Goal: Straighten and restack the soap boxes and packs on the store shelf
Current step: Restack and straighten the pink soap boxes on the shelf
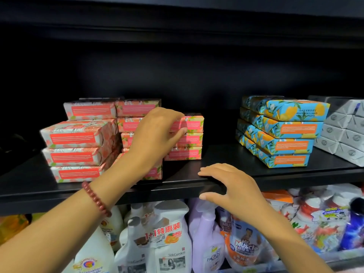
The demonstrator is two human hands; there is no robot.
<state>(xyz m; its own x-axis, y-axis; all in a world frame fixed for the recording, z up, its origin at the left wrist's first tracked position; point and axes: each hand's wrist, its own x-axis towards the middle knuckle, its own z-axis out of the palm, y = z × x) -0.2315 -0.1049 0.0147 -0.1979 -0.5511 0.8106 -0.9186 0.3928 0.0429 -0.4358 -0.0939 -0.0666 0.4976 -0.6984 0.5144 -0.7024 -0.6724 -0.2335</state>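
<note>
Now left hand (155, 133) grips pink box (194, 123), right hand (234, 186) on shelf (295, 175).

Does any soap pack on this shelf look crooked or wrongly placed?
Yes. The top blue pack lies upside down: its print is inverted, unlike the lower blue packs. The pink boxes stand in uneven stacks at different depths, and the front left stack is turned at an angle.

Middle pink soap boxes (128, 125): mostly hidden behind left hand (155, 134).
Top pink soap box (194, 123): left end covered by its fingers.
Grey soap packs (342, 133): cut by right edge.
Label print: too small to read.
</note>
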